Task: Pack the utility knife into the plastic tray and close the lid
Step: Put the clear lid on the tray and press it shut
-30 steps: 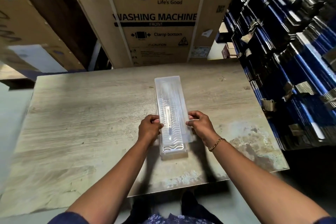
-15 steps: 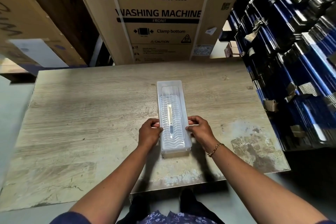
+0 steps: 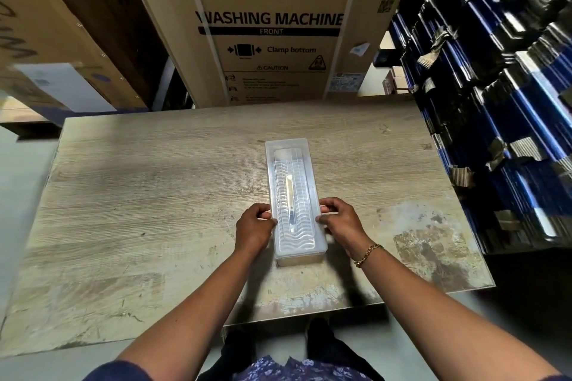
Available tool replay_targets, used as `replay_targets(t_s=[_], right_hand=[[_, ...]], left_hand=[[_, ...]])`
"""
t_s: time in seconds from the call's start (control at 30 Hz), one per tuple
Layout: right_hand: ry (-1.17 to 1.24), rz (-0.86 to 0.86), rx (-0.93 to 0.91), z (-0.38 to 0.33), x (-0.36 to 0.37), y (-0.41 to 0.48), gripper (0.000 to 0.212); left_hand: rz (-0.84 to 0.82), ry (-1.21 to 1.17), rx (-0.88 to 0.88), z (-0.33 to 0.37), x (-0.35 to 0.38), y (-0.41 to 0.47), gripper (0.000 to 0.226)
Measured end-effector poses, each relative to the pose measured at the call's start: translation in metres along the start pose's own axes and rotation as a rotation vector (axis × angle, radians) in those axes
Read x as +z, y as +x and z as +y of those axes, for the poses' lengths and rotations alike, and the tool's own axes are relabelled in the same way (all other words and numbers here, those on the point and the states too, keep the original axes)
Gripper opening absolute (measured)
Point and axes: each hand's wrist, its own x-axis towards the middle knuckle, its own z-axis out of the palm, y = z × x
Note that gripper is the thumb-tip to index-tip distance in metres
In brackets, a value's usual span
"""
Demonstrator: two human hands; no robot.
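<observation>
While lidded, plastic tray (image 3: 294, 198) between left hand (image 3: 253, 227), right hand (image 3: 342, 223).

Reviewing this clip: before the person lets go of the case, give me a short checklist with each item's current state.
1. Utility knife inside the plastic tray, lying lengthwise under the clear cover: ok.
2. Lid down over the tray and lined up with its outline: ok.
3. Lid clicked shut all along its edges: cannot tell; no latch or seam detail shows.
4. Left hand and right hand pinching the long sides near the close end: ok.
5. Tray resting flat on the table, away from its edges: ok.
</observation>
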Motion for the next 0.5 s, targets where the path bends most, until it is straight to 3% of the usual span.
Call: replay_targets(t_s=[0.5], right_hand=[[0.008, -0.005, 0.019, 0.0063, -0.0001, -0.0011, 0.038]], left_hand=[[-0.008, -0.009, 0.017, -0.0044, 0.0005, -0.0034, 0.032]])
